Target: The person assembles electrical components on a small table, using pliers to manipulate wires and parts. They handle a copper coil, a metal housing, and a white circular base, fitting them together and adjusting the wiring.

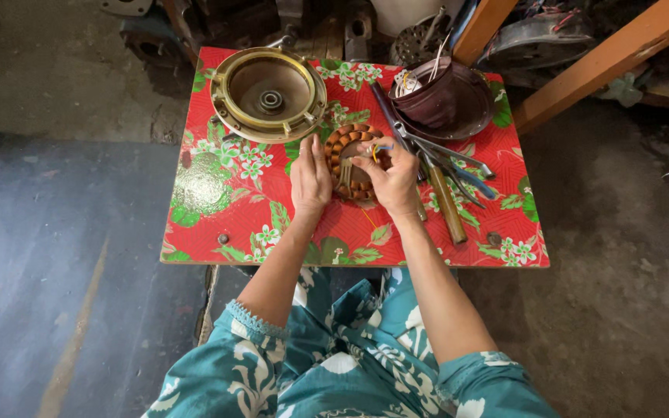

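Left hand: I see my left hand (pixel 310 176) lying flat, fingers straight and together, pressed against the left edge of the wound stator ring (pixel 344 149); it grips nothing, only steadies.
Right hand: my right hand (pixel 393 179) is curled over the right side of the ring, fingertips pinching thin coloured wire leads (pixel 379 149) at its inner rim.
Stator ring: a round core wrapped in copper coils, lying flat near the middle of the table, between my two hands.
Table: a small table with a red flowered cover (pixel 226 209), standing just ahead of my knees.
Round housing: a brass-coloured motor cover (pixel 269 93) with a bearing at its centre sits at the far left corner, just beside the ring.
Dark bowl: a brown bowl-shaped cover (pixel 447 97) at the far right holds loose wire.
Tools: a wooden-handled tool (pixel 447 205) and pliers with blue grips (pixel 466 176) lie just right of my right hand.
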